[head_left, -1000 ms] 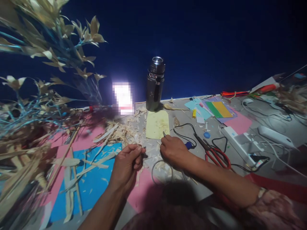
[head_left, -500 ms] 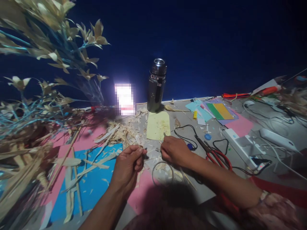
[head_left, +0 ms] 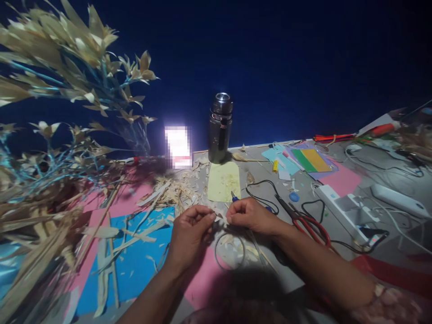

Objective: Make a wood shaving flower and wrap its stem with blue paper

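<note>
In the head view, the left hand [head_left: 192,228] pinches thumb and index finger together on a small pale sliver [head_left: 219,218], too small to make out clearly, while the right hand [head_left: 252,216], its fingertips just beside it, curls closed around a slim blue tool with a metal tip [head_left: 234,198] that points up over the lower edge of a pale yellow sheet [head_left: 223,180]. Below the hands lies a thin grey ring [head_left: 216,252]; an upright dark metal flask [head_left: 220,135] stands behind the yellow sheet, and red-handled scissors [head_left: 313,223] lie near the right forearm.
</note>
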`<state>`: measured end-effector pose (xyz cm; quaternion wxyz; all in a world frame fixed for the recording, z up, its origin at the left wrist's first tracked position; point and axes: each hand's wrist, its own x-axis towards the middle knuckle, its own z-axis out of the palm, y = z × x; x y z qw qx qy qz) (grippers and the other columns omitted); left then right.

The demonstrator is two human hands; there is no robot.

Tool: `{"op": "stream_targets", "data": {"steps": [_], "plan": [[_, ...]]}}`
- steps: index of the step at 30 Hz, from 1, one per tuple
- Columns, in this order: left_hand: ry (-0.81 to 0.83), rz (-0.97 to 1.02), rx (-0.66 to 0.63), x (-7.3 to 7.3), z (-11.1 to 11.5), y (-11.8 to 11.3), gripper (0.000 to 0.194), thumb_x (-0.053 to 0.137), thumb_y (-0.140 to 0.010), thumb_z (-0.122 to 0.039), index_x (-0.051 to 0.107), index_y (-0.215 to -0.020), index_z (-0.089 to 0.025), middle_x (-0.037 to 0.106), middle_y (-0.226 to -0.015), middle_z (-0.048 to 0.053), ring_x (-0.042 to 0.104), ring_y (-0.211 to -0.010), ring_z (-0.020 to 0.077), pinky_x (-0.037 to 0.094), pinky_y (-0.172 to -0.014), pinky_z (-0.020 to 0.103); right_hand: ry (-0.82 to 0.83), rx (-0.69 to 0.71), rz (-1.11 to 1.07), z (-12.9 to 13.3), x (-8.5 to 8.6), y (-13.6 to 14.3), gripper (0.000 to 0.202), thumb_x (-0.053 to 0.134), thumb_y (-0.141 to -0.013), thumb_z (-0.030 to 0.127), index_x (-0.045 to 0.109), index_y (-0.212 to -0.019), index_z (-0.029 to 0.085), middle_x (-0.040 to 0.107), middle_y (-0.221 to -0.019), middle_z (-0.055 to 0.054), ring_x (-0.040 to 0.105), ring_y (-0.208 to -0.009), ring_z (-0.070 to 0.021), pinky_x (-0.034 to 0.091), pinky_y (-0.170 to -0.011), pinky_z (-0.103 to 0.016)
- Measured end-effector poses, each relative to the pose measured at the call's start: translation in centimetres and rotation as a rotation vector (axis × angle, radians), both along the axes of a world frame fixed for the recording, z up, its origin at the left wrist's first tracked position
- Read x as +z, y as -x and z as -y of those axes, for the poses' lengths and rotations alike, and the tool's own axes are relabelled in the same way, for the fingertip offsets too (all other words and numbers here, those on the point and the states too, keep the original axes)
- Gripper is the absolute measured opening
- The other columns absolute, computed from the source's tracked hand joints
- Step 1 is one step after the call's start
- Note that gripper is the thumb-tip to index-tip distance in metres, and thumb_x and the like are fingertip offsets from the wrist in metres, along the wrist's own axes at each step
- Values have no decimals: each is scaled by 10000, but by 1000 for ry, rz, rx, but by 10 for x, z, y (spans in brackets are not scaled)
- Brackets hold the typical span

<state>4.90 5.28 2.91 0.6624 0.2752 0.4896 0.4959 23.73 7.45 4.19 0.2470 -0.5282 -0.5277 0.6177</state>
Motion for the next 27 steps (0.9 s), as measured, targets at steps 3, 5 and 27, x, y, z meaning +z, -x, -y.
{"op": "stream_targets", "data": {"steps": [3,5,27], "plan": [[-44,-59,-5,0,-3,-2,309,927,-568,-302,668,-671,-170,559,-493,-47,449,-395,75,346,-392,189,32,-24,-54,0,0,-1,136,692,-654,286,679,-654,151,512,-525,61,371,-502,-76,245,-480,-221],[-58,-81,27,-2,-7,-1,300,922,-575,-299,666,-666,-172,552,-490,-52,444,-395,72,340,-396,188,57,-45,-114,0,0,-2,133,702,-633,282,667,-631,154,507,-517,63,364,-501,-72,250,-481,-218],[-137,-186,-219,8,-10,4,239,886,-646,-281,682,-690,-165,649,-593,-6,562,-541,115,427,-523,215,26,66,-46,3,2,-4,191,703,-653,338,635,-610,164,484,-517,66,363,-510,-81,249,-495,-239]]}}
